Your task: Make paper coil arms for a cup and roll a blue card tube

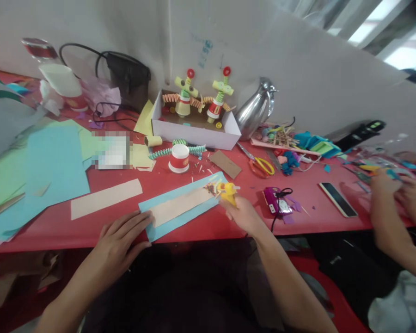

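Note:
A light blue paper strip lies slantwise near the table's front edge, with a narrower cream paper strip on top of it. My left hand rests on the left end of both, fingers stretched out. In my right hand is a yellow hot glue gun, its nozzle pointing left over the right end of the cream strip. Stray bits around the nozzle are too blurred to make out. Another cream strip lies to the left. Just behind the blue strip stands a paper cup with green folded-paper arms.
Behind, a white box holds two paper-cup figures, beside a steel jug. Yellow-handled scissors, a purple power strip and a phone lie rightward. Coloured paper sheets cover the left. A co-worker's hands are at right.

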Demonstrator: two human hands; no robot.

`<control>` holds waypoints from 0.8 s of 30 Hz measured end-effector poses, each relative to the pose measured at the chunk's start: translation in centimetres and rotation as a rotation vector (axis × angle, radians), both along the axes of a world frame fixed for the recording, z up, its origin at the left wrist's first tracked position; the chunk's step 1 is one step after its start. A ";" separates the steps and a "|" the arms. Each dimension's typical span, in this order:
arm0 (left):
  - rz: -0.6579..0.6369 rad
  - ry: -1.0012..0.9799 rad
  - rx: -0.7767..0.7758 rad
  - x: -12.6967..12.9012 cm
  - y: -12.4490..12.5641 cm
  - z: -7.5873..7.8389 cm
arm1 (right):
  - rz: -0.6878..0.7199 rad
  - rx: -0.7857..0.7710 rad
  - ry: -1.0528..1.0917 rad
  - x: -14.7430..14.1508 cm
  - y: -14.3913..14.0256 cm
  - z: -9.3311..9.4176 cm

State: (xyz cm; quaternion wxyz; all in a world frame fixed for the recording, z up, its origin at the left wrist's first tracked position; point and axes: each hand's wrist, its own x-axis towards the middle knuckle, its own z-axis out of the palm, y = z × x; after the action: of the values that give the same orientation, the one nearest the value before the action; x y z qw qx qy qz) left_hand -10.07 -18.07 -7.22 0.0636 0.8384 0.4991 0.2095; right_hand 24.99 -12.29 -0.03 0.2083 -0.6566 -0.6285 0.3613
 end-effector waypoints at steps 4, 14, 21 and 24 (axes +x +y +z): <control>0.004 -0.004 0.012 -0.1 0.1 -0.2 | -0.017 0.031 -0.015 1.0 0.4 0.0; -0.003 0.029 0.004 -0.1 0.1 -0.3 | 0.104 -0.027 0.120 -0.1 1.3 2.5; 0.002 0.016 -0.042 0.5 -0.3 0.9 | 0.229 -0.097 0.120 -3.1 0.9 2.2; 0.006 0.005 -0.055 0.6 -0.3 1.0 | 0.209 -0.048 0.026 -3.0 1.1 2.1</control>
State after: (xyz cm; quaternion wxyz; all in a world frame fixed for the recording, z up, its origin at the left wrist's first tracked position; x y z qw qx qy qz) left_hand -9.46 -18.40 -6.24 0.0849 0.8354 0.5072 0.1940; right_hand 22.01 -11.22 2.05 0.1617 -0.5877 -0.6818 0.4045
